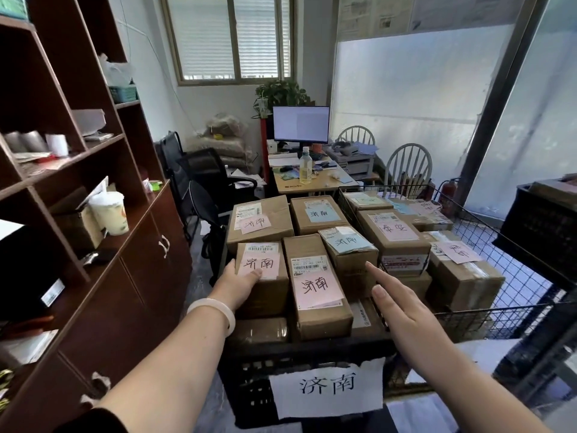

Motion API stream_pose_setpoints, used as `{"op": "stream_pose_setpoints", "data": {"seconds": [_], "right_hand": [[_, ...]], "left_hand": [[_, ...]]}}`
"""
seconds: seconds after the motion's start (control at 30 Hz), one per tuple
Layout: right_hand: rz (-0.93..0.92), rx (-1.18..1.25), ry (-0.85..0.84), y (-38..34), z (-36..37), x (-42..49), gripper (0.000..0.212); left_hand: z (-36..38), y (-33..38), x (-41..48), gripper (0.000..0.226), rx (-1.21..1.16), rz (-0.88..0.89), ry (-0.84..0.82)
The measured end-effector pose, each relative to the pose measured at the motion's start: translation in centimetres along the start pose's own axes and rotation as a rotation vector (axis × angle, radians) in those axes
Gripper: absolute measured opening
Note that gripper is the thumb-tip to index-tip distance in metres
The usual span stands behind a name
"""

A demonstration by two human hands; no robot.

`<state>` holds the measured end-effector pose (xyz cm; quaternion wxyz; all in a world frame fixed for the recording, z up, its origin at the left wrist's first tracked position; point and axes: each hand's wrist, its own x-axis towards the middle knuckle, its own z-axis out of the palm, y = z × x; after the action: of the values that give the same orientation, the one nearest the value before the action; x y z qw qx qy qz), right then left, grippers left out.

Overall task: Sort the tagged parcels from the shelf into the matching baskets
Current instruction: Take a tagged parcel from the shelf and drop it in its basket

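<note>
A black plastic basket (249, 375) with a white paper label 济南 (326, 390) stands in front of me, heaped with brown cardboard parcels. My left hand (232, 284) grips the left side of a small parcel with a pink 济南 tag (265, 285) at the front left of the heap. Beside it lies a longer parcel with a pink 济南 tag (318, 292). My right hand (402, 304) hovers flat with fingers apart over the heap's right edge, holding nothing. To the right, a black wire basket (499, 314) holds parcels with pink 泰安 tags (395, 235).
A dark wooden shelf unit (78, 195) with a cup and oddments runs along the left. Behind the baskets are a desk with a monitor (301, 125) and a bottle, a black office chair (203, 182) and two white chairs. Another black crate (543, 226) sits at the right.
</note>
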<state>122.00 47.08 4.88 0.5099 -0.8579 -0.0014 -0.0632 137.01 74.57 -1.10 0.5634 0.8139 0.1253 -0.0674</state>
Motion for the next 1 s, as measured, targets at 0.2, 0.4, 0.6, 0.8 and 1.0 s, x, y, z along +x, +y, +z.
{"op": "stream_pose_setpoints", "data": {"seconds": [0.2,0.4,0.6,0.8,1.0], "right_hand": [[0.010,-0.021,-0.014,0.4,0.4,0.3,0.042],[0.005,-0.036,-0.031,0.7,0.9,0.5,0.042],[-0.002,-0.239,-0.011,1.4,-0.6,0.6,0.057],[0.019,-0.523,0.122,2.8,-4.4,-1.6,0.072],[0.149,-0.725,0.284,6.4,-11.4,-7.1,0.086]], "left_hand": [[0.5,-0.2,0.4,0.074,0.249,0.050,0.047],[0.3,1.0,0.2,0.074,0.433,0.093,0.031],[1.3,3.3,-2.2,0.073,0.594,0.370,0.107],[8.9,8.9,-8.7,0.074,0.758,0.820,0.079],[20.3,10.6,-15.1,0.075,0.854,1.048,-0.128]]}}
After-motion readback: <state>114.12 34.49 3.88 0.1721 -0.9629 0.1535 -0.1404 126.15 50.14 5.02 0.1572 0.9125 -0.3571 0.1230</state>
